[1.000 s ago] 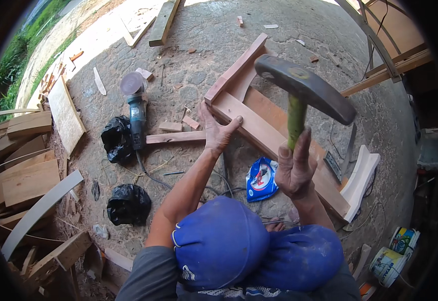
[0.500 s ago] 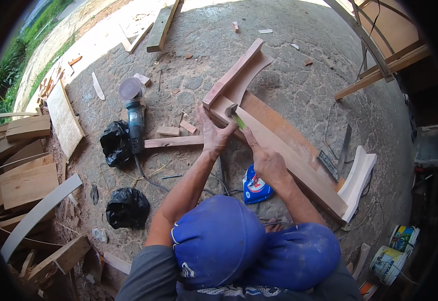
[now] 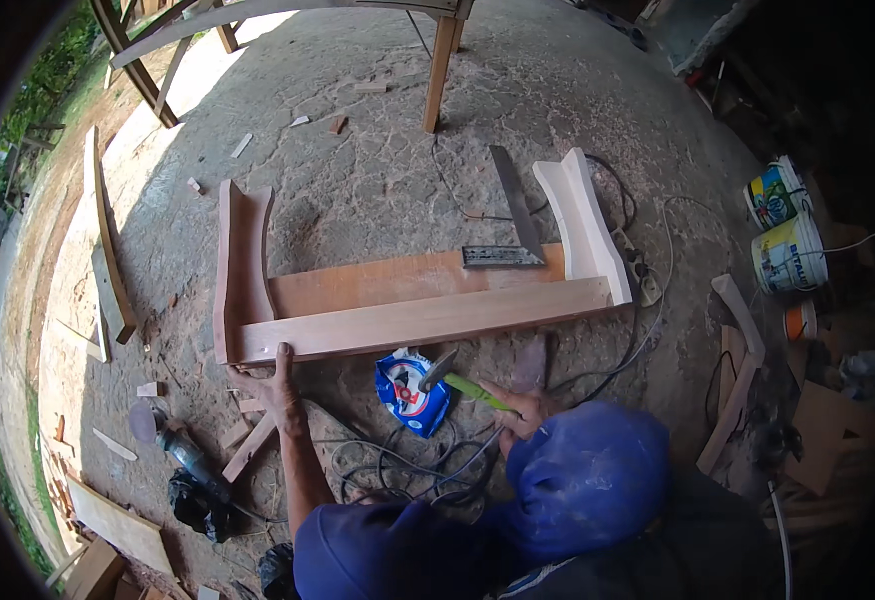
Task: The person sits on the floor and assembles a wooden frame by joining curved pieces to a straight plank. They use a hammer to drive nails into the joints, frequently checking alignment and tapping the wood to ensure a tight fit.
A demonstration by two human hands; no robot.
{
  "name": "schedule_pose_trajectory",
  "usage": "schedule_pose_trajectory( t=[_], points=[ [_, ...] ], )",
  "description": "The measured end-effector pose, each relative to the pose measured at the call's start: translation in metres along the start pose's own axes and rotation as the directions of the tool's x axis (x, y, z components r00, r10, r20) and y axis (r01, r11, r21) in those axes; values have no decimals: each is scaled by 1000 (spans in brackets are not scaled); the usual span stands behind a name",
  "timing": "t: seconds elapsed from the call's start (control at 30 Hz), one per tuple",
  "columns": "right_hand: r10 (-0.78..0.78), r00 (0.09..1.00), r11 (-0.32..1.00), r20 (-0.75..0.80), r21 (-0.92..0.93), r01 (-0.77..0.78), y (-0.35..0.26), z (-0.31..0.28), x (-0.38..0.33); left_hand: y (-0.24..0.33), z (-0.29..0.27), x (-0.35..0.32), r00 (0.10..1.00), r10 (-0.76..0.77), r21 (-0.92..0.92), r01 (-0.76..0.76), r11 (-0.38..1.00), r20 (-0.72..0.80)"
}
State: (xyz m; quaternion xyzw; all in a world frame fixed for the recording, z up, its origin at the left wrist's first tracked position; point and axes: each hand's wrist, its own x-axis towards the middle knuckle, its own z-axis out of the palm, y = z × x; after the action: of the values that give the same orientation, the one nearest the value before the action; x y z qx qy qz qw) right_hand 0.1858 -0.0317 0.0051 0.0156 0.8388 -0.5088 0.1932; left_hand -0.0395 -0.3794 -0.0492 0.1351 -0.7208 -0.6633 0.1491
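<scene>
A three-sided wooden frame point(image 3: 427, 315) lies on the ground in front of me, with a long board along its near side and a curved end piece at either end. At its near left corner, my left hand point(image 3: 275, 395) grips the board's edge, thumb on top; the other fingers are partly hidden beneath. My right hand point(image 3: 527, 410) is wrapped round the green handle of a hammer point(image 3: 472, 391). The hammer's head is over a blue and white plastic bag point(image 3: 402, 400), apart from the frame. An orange-brown panel point(image 3: 377, 283) lies just behind the long board.
A try square point(image 3: 502, 255) rests on the panel near the right end piece. Cables point(image 3: 427, 470) coil on the ground close to me. An angle grinder point(image 3: 187, 455) lies at left by offcuts point(image 3: 252, 445). Paint buckets point(image 3: 792, 250) stand at right; a wooden stand's leg point(image 3: 442, 75) is beyond.
My view has swung to the right, so the frame now lies almost crosswise. The hammer has come away from the frame's left corner toward me, while my left hand stays at that corner.
</scene>
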Motion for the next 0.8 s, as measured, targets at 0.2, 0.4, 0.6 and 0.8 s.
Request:
schedule_pose_trajectory(
  t=[0.2, 0.4, 0.6, 0.8],
  points=[
    [212, 974, 977, 79, -1, -213, 30, -30, -44, 13, -2, 0, 988, -138, -156, 147, 977, 69],
    [-166, 974, 921, -156, -377, 96, 69, -58, -15, 25, 0, -3, 985, -160, -118, 167, 979, 65],
    [-216, 788, 925, -577, -380, -25, 44, -104, -11, 26, -17, 5, 984, -172, -96, 177, 980, 52],
    [-121, 442, 965, -889, -209, -158, 108, -187, -32, 30, -3, -1, 980, -192, -110, 197, 974, 58]
  ],
)
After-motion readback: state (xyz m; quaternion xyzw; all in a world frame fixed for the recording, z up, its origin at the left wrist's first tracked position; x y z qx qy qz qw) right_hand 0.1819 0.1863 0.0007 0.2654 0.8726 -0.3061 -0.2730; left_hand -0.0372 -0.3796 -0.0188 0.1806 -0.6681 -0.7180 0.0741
